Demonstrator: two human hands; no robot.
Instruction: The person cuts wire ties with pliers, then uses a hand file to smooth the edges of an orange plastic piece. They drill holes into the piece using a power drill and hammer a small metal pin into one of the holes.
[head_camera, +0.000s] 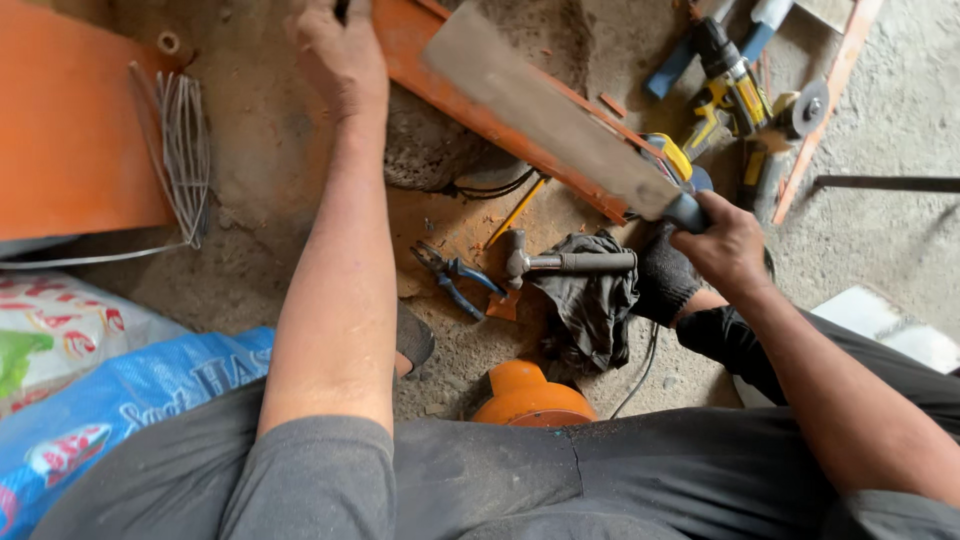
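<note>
A broad, flat metal blade (555, 115) is held in the right hand (728, 245), whose fingers are wrapped tightly around its dark handle at about 3 o'clock in the view; the blade slants up toward 12 o'clock, passing over a long orange strip (470, 105) that lies on the dusty ground. The left hand (338, 55) is stretched out at about 11 o'clock, pressed against the upper end of that orange strip; its fingertips are cut off by the top edge, so how they are curled cannot be told. Near the centre, a hammer (560, 263) is seen lying on a dark cloth (590, 305), with blue-handled pliers (455, 275) just beside it toward 9 o'clock. A yellow-and-black power drill (725, 95) is found at about 1 o'clock, well apart from the left hand. A bundle of wire (180, 150) rests at 10 o'clock beside an orange panel (70, 130).
</note>
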